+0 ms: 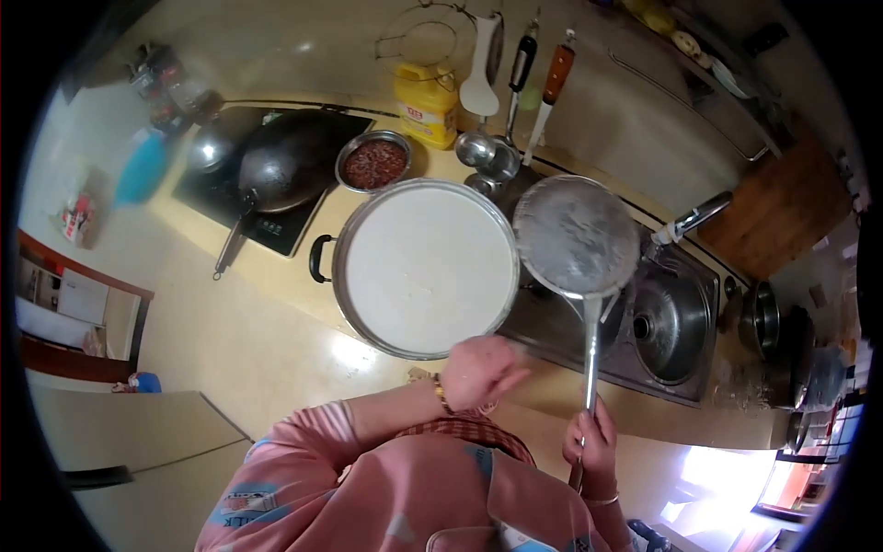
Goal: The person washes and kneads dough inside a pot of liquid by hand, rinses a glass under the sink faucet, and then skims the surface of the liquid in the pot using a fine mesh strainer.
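A large round pot (426, 267) full of white liquid stands on the counter, its black side handle at the left. My right hand (590, 440) grips the long metal handle of a round fine-mesh strainer (577, 236). The strainer's head is just right of the pot, over the sink's left part, and its mesh looks whitish. Near the pot's front rim is my left hand (481, 373), its fingers curled and partly blurred; whether it holds anything cannot be made out. A bowl of reddish-brown food (374, 163) sits behind the pot.
At the left, a wok (288, 161) rests on a black cooktop. A yellow jug (427, 106) stands behind the bowl. Ladles and a spatula (480, 83) hang on the wall. Right are the sink (673, 322), faucet (692, 219) and cutting board (777, 216).
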Demonstrator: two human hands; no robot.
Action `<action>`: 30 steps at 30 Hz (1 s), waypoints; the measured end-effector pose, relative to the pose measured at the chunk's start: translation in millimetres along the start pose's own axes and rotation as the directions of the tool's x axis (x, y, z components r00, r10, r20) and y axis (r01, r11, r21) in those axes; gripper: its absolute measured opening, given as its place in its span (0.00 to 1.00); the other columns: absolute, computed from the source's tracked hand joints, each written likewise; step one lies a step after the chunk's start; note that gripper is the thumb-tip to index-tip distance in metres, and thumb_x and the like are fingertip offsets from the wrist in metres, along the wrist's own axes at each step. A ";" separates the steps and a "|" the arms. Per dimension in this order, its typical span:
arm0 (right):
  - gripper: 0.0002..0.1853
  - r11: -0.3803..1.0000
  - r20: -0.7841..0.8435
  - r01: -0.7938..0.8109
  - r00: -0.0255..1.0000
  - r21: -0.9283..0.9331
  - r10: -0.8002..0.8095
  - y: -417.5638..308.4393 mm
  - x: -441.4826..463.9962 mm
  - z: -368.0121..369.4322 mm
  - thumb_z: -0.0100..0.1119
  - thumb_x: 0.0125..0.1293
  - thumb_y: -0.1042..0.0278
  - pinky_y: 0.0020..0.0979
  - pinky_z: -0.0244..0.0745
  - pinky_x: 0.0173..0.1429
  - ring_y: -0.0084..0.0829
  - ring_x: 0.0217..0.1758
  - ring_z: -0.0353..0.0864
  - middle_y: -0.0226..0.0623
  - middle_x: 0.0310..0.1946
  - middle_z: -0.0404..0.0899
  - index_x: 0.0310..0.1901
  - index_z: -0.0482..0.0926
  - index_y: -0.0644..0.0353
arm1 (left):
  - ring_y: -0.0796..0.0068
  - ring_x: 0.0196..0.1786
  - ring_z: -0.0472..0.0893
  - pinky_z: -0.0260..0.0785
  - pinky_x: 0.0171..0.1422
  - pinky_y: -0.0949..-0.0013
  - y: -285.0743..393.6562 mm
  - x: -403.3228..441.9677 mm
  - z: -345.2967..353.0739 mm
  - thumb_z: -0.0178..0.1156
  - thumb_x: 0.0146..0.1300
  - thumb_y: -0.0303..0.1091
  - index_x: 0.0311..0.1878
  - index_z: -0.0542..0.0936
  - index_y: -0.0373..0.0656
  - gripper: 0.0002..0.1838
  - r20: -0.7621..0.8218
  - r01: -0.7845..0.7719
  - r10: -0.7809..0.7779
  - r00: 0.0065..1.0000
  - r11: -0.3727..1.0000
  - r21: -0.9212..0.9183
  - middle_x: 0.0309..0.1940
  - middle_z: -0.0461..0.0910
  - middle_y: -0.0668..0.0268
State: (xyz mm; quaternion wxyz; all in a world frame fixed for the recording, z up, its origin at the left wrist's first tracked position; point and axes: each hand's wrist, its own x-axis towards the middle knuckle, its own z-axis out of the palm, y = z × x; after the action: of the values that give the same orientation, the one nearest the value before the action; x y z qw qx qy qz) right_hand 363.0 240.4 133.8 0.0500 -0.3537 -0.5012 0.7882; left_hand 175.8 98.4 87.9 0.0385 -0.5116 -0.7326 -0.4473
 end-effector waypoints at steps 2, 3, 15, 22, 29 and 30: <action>0.22 0.974 0.056 0.041 0.998 -0.223 -0.029 -14.4 11.8 28.8 0.37 0.66 0.72 0.16 0.51 0.13 0.13 0.11 0.53 0.22 0.15 0.54 0.62 0.56 0.53 | 0.62 0.15 0.67 0.58 0.18 0.64 -10.8 -5.4 -31.4 0.63 0.49 0.33 0.16 0.65 0.43 0.16 -0.119 0.064 -0.065 0.991 0.998 -0.005 0.13 0.66 0.63; 0.24 0.953 0.080 0.080 0.995 -0.292 -0.059 -10.3 24.1 26.5 0.41 0.65 0.72 0.20 0.57 0.15 0.15 0.13 0.60 0.25 0.15 0.60 0.63 0.54 0.61 | 0.63 0.14 0.67 0.58 0.17 0.64 -20.0 -11.7 -47.3 0.62 0.50 0.34 0.15 0.65 0.43 0.16 -0.163 0.087 -0.080 0.983 0.996 0.038 0.12 0.65 0.64; 0.25 0.379 0.118 0.255 0.930 -0.890 -0.348 23.1 92.5 104.7 0.47 0.63 0.65 0.38 0.69 0.46 0.48 0.41 0.76 0.54 0.37 0.75 0.60 0.56 0.65 | 0.56 0.42 0.72 0.64 0.46 0.60 -232.2 -62.9 -163.5 0.54 0.59 0.42 0.38 0.73 0.37 0.16 -0.664 0.639 -0.278 0.694 0.663 0.390 0.34 0.74 0.55; 0.15 0.829 -0.026 -0.123 0.991 -0.545 0.130 17.6 86.1 144.3 0.44 0.65 0.65 0.31 0.66 0.19 0.27 0.15 0.68 0.32 0.17 0.67 0.51 0.64 0.60 | 0.82 0.11 0.62 0.53 0.13 0.77 -252.4 -54.6 -170.4 0.47 0.62 0.55 0.30 0.74 0.39 0.24 -0.036 0.825 -0.969 0.245 0.228 -0.517 0.13 0.64 0.72; 0.04 0.906 0.067 -0.362 0.921 -0.221 0.384 23.9 83.9 186.1 0.46 0.65 0.64 0.19 0.52 0.14 0.14 0.13 0.55 0.22 0.16 0.58 0.37 0.65 0.52 | 0.82 0.11 0.60 0.49 0.13 0.77 -245.2 -51.6 -172.5 0.47 0.61 0.56 0.29 0.73 0.41 0.24 0.089 0.769 -0.982 0.164 0.070 -0.636 0.12 0.62 0.74; 0.04 0.907 0.100 -0.380 0.910 -0.182 0.402 24.6 83.9 190.0 0.46 0.65 0.64 0.19 0.52 0.14 0.15 0.13 0.55 0.22 0.16 0.58 0.37 0.65 0.52 | 0.82 0.11 0.60 0.49 0.13 0.77 -244.1 -50.6 -172.1 0.47 0.61 0.56 0.29 0.73 0.41 0.24 0.088 0.768 -0.983 0.164 0.071 -0.636 0.12 0.62 0.74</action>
State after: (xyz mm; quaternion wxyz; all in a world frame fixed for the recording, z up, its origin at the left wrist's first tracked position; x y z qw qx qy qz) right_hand 191.8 121.2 117.9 -0.1714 -0.3957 -0.4833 0.7618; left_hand -60.6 -76.0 14.3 -0.2583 0.1643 -0.6998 -0.6454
